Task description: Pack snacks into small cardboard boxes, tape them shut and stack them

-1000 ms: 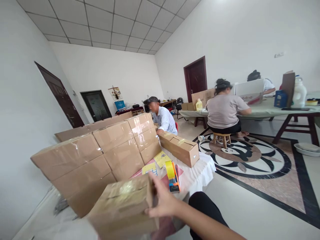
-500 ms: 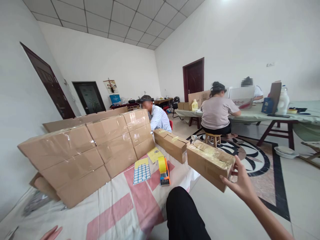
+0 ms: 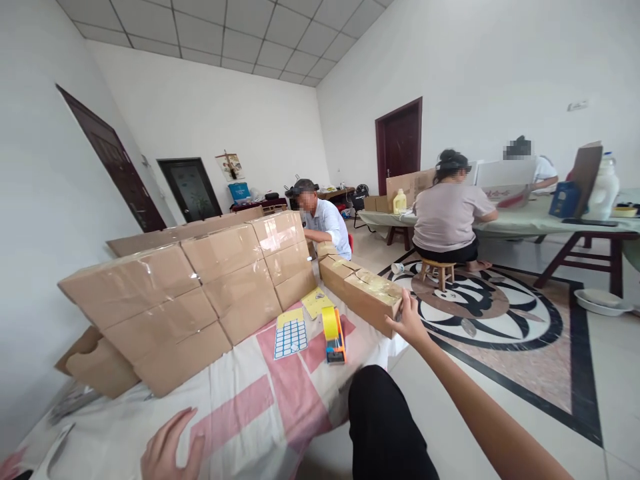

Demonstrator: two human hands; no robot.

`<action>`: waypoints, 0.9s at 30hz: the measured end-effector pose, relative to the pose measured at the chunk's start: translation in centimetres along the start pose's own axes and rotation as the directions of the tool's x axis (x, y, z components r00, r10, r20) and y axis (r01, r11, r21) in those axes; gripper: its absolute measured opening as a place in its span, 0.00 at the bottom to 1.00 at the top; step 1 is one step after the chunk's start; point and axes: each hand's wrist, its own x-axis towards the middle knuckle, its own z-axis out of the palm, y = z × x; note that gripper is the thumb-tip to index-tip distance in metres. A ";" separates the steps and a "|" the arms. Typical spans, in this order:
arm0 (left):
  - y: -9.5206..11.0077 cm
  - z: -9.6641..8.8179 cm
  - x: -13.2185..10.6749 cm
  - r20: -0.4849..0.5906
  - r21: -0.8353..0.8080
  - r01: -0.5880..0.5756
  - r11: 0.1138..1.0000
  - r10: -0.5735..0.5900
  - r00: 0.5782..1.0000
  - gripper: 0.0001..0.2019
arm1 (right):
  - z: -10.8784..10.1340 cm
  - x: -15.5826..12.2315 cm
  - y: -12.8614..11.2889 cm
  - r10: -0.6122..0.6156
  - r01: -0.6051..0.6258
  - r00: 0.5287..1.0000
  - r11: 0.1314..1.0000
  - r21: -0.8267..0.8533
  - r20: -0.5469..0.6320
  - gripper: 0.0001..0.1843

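My right hand (image 3: 411, 320) reaches out and grips the near end of a taped cardboard box (image 3: 373, 299) that rests at the far right edge of the cloth-covered table (image 3: 240, 407), in line with another box (image 3: 336, 268) behind it. My left hand (image 3: 170, 453) lies flat on the cloth near the front edge, fingers spread and holding nothing. A yellow tape dispenser (image 3: 333, 333) stands between the hands. A sheet of blue stickers (image 3: 291, 337) lies left of it.
A wall of stacked taped boxes (image 3: 200, 293) fills the table's left and back. A person in a light shirt sits beyond the boxes. Two more people sit at a long table (image 3: 525, 223) on the right. My dark-trousered knee (image 3: 385, 427) is below.
My right hand carried the taped box from in front of me out to the right, then set it down on the table's far right edge. My left hand came to rest on the cloth.
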 end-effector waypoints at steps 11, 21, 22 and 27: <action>1.8 0.2 0.6 0.364 -0.125 0.370 0.920 -0.305 0.880 0.12 | 4.2 2.8 -3.1 0.029 -0.030 0.999 0.999 0.015 0.038 0.55; 1.2 -1.3 3.6 0.718 0.009 0.594 0.805 -0.419 0.556 0.21 | 4.0 -4.6 -16.2 -0.477 0.477 0.879 0.875 0.086 -0.020 0.14; 0.5 -1.3 3.8 0.763 0.025 0.613 0.790 -0.411 0.498 0.19 | 4.6 -5.7 -18.5 -0.556 0.530 0.819 0.828 0.184 0.140 0.08; -5.5 -1.1 5.0 0.835 0.177 0.663 0.727 -0.468 0.290 0.04 | 11.1 -12.1 -27.8 -0.690 0.608 0.131 0.623 0.492 0.712 0.06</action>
